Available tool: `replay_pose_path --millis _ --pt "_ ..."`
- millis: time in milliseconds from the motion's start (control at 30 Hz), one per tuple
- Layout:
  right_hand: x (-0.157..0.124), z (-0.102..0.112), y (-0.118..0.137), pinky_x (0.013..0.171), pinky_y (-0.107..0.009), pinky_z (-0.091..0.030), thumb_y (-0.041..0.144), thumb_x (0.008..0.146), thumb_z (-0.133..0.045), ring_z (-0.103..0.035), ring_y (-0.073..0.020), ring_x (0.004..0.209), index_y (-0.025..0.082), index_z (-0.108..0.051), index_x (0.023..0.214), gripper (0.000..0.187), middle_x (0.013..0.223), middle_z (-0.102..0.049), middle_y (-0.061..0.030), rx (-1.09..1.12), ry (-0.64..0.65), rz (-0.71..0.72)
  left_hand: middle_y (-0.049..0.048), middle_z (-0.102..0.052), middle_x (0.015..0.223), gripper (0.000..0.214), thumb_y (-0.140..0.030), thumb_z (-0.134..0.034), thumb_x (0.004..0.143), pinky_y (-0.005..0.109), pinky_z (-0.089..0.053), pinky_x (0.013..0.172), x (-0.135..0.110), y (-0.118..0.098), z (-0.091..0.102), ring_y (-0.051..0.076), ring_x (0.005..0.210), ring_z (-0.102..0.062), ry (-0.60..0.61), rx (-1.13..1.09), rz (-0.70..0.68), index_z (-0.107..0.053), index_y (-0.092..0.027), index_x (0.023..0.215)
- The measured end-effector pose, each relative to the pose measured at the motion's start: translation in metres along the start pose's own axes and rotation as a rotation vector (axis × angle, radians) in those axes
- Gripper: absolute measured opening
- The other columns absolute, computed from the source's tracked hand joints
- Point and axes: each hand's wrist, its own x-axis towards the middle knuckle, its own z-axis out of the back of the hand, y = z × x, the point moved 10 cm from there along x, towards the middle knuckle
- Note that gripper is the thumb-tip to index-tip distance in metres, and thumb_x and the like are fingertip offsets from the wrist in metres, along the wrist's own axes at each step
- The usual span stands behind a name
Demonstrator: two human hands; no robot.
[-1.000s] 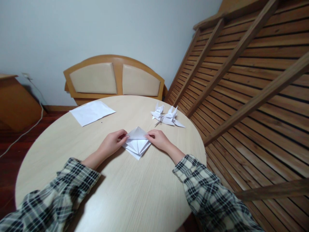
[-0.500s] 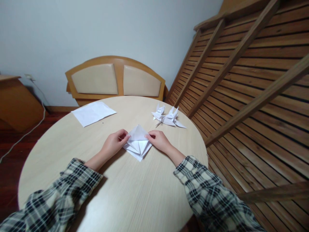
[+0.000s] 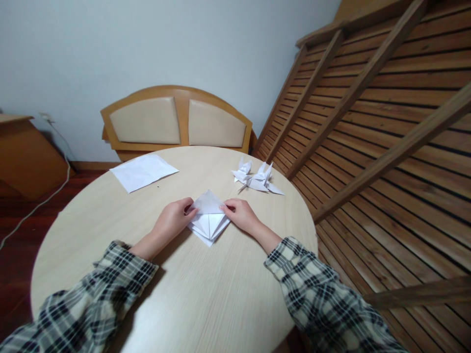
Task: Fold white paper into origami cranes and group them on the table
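Observation:
A white folded paper (image 3: 209, 220), shaped like a diamond with layered flaps, lies near the middle of the round table (image 3: 206, 294). Its top point faces away from me, and a crease runs down the centre of the lower half. My left hand (image 3: 172, 218) pinches its left corner between thumb and fingers. On the opposite corner, my right hand (image 3: 241, 214) is closed with the thumb on top of the paper. The fingertips under the paper are hidden.
White origami cranes (image 3: 257, 179) stand close together at the table's back right. At the back left lies a flat white sheet of paper (image 3: 143, 171). A padded headboard (image 3: 182, 115) is behind the table, and a slatted wooden frame (image 3: 368, 127) leans along the right.
The folded paper has shifted slightly left, and its central flaps look flatter and more even. Both hands keep their hold on its side corners.

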Motion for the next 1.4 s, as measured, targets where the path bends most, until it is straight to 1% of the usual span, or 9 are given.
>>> replay_pose_path --millis 233,333,433,633,800,933,1133,1300,1400 --pt "-0.001 0.006 0.008 0.07 -0.027 -0.042 0.016 0.09 -0.062 -0.056 -0.0143 0.075 0.017 -0.068 0.076 0.016 0.079 -0.061 -0.0031 0.006 -0.1 0.021 0.0009 -0.057 0.062 0.02 -0.029 -0.058 0.085 0.031 -0.031 0.055 0.0 0.003 0.004 0.017 0.056 -0.05 -0.028 -0.018 0.018 -0.049 -0.023 0.068" --pt "-0.002 0.008 0.009 0.07 -0.026 -0.043 0.014 0.09 -0.062 -0.056 -0.0141 0.076 0.016 -0.07 0.079 0.013 0.082 -0.061 -0.0035 0.019 -0.126 0.018 0.0016 -0.06 0.065 0.014 -0.027 -0.056 0.085 0.03 -0.033 0.055 0.0 0.004 0.004 0.017 0.057 -0.052 -0.032 -0.029 0.009 -0.053 -0.022 0.072" --pt "-0.003 0.008 0.007 0.07 -0.026 -0.042 0.012 0.089 -0.063 -0.056 -0.0137 0.075 0.016 -0.07 0.079 0.013 0.08 -0.06 -0.0026 0.03 -0.134 0.013 0.0036 -0.065 0.071 0.009 -0.026 -0.054 0.084 0.031 -0.037 0.059 0.0 0.01 0.0 0.019 0.063 -0.057 -0.001 -0.035 0.056 -0.059 -0.02 0.078" --pt "-0.002 0.008 0.001 0.069 -0.026 -0.041 0.012 0.088 -0.063 -0.054 -0.0136 0.073 0.016 -0.07 0.078 0.013 0.077 -0.058 -0.0014 0.027 -0.152 0.002 0.0065 -0.069 0.08 0.023 -0.034 -0.054 0.082 0.033 -0.042 0.065 0.004 0.02 -0.008 0.021 0.069 -0.059 0.044 -0.184 0.109 -0.068 -0.017 0.091" --pt "-0.001 0.011 -0.005 0.071 -0.027 -0.041 0.012 0.088 -0.063 -0.055 -0.0144 0.075 0.016 -0.07 0.078 0.013 0.076 -0.059 -0.0015 0.031 -0.165 -0.004 0.0075 -0.067 0.081 0.039 -0.049 -0.051 0.088 0.033 -0.045 0.066 0.009 0.032 -0.016 0.021 0.07 -0.058 0.059 -0.494 0.166 -0.07 -0.016 0.098" --pt "-0.001 0.013 -0.01 0.075 -0.028 -0.042 0.013 0.09 -0.062 -0.057 -0.0155 0.078 0.016 -0.069 0.077 0.015 0.077 -0.062 -0.0024 0.032 -0.17 -0.011 0.0063 -0.065 0.077 0.04 -0.051 -0.054 0.088 0.031 -0.045 0.065 0.009 0.04 -0.021 0.018 0.066 -0.055 0.065 -0.675 0.212 -0.071 -0.015 0.097" --pt "0.0 0.014 -0.017 0.076 -0.028 -0.041 0.013 0.089 -0.061 -0.058 -0.0163 0.078 0.017 -0.066 0.074 0.017 0.078 -0.064 -0.0028 0.054 -0.175 -0.056 0.0033 -0.061 0.07 0.039 -0.049 -0.06 0.085 0.029 -0.043 0.063 0.007 0.048 -0.025 0.016 0.063 -0.052 0.055 -0.735 0.263 -0.072 -0.014 0.097" --pt "0.001 0.01 -0.027 0.073 -0.028 -0.041 0.015 0.089 -0.059 -0.058 -0.0162 0.075 0.017 -0.066 0.074 0.017 0.076 -0.064 -0.0022 0.101 -0.155 -0.128 0.0046 -0.064 0.077 0.04 -0.05 -0.06 0.085 0.03 -0.045 0.065 0.006 0.045 -0.027 0.016 0.067 -0.054 0.073 -0.759 0.249 -0.073 -0.016 0.101" --pt "0.002 0.006 -0.033 0.07 -0.028 -0.04 0.017 0.089 -0.059 -0.057 -0.0159 0.073 0.017 -0.067 0.076 0.016 0.075 -0.064 -0.0021 0.16 -0.131 -0.173 0.0059 -0.066 0.084 0.043 -0.052 -0.058 0.087 0.03 -0.046 0.066 0.005 0.038 -0.028 0.017 0.072 -0.055 0.088 -0.751 0.216 -0.072 -0.017 0.109"
